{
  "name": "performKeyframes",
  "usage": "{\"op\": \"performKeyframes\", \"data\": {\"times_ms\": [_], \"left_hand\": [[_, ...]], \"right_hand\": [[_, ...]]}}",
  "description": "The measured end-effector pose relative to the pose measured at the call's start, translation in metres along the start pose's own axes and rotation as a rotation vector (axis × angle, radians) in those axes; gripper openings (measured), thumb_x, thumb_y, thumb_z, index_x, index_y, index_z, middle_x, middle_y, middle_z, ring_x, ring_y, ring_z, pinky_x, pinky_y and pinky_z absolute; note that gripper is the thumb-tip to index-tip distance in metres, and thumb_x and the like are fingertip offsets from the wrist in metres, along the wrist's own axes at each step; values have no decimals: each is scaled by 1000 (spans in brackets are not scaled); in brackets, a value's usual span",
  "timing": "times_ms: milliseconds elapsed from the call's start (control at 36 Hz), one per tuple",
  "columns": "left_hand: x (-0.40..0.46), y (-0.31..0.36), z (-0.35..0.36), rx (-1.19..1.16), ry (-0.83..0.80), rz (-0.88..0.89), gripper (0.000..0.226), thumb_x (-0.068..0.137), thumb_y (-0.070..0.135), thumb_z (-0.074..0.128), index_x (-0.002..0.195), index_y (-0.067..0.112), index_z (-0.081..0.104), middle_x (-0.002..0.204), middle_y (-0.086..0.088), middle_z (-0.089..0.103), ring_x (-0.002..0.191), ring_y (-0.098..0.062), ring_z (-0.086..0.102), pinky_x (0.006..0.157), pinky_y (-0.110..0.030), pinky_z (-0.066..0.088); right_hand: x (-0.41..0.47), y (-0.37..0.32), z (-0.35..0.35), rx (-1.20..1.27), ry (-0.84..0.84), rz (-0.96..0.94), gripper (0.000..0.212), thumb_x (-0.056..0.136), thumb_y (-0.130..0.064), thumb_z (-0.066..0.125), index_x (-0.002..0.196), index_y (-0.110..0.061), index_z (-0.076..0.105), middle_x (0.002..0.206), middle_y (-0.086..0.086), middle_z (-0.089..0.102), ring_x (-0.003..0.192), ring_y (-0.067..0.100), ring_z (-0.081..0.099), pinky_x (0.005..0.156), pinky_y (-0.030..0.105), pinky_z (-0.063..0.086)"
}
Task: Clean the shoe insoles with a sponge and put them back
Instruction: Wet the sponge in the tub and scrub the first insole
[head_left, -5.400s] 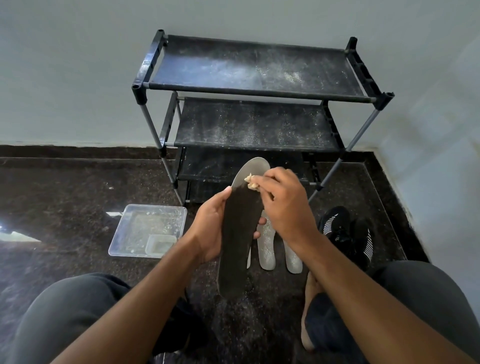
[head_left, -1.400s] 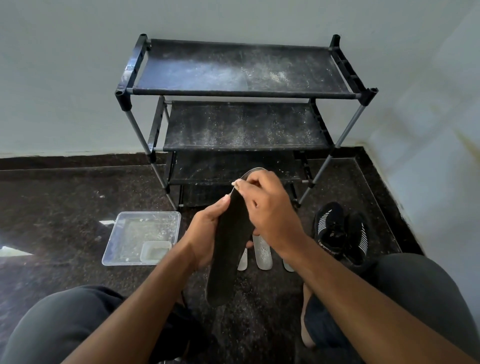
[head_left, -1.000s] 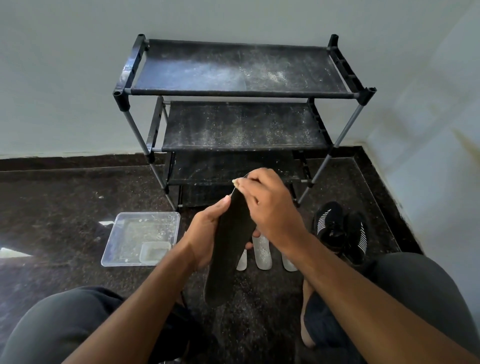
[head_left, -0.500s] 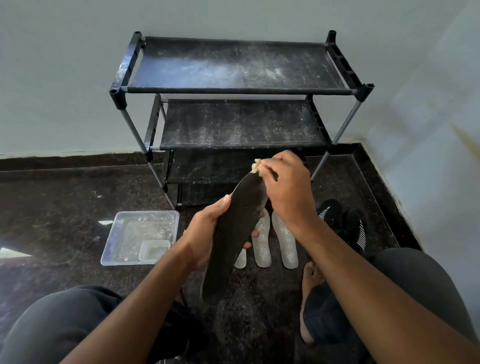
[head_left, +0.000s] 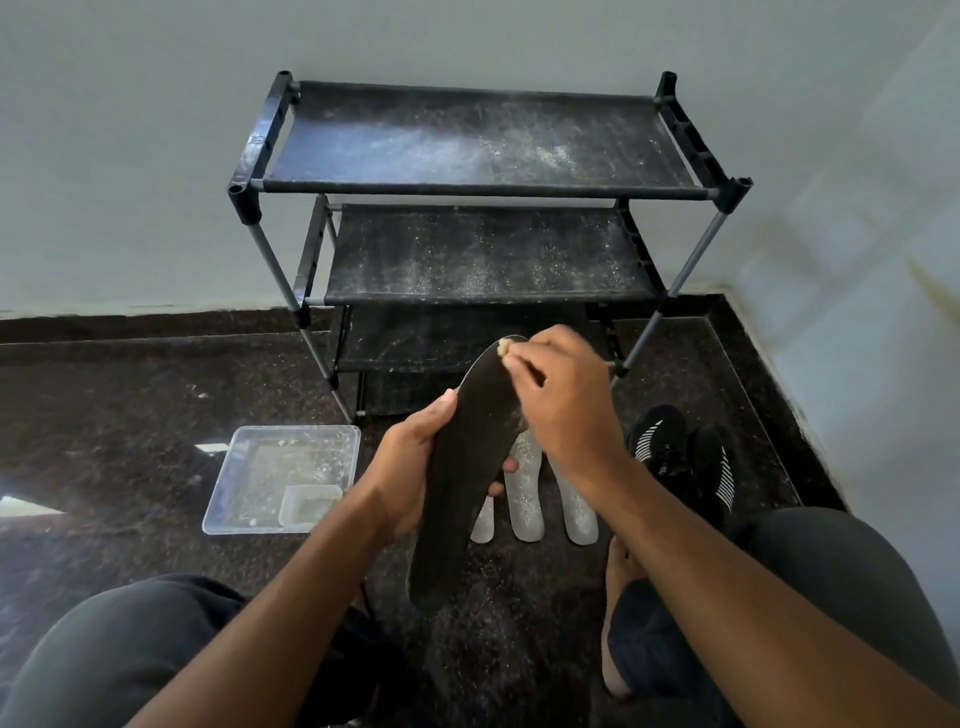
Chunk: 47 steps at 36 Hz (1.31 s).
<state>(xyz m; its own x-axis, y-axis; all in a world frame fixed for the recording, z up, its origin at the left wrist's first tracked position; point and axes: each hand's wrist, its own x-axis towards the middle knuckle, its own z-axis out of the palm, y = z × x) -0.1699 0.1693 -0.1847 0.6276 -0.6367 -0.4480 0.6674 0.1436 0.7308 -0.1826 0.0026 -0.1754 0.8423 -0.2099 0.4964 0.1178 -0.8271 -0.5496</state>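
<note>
We held the dark insole upright w/ our left hand wrapped round its middle, above the floor. Our right hand pinched a small sponge vs. its top end. Three pale insoles lay below, black shoes to the right, tray left, rack behind.

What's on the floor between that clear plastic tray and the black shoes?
In the head view, three pale insoles lie side by side between tray and shoes, partly hidden by the dark insole held up in front.
</note>
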Motion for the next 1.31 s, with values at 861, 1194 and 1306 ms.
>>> {"op": "performKeyframes", "data": {"times_ms": [861,1194,1306], "left_hand": [[3,0,-5,-51,47,-7,58,109,49,35,138,7,62,125,-26,69,95,-36,68,81,-47,54],[1,0,0,71,-15,17,58,110,45,28,138,4,60,109,-22,74,86,-32,70,73,-41,59],[2,-1,-3,80,-9,14,61,111,47,27,138,4,60,110,-22,73,85,-31,69,76,-42,58]], "right_hand": [[-4,6,6,30,-74,-21,7,92,-8,71,96,-4,76,88,2,62,84,11,58,76,18,50],[5,5,2,94,56,-45,7,92,-6,71,96,-3,75,89,5,65,83,17,63,75,26,54],[6,17,2,70,69,64,9,91,-9,73,99,-5,76,89,2,64,82,15,62,72,29,55]]}}
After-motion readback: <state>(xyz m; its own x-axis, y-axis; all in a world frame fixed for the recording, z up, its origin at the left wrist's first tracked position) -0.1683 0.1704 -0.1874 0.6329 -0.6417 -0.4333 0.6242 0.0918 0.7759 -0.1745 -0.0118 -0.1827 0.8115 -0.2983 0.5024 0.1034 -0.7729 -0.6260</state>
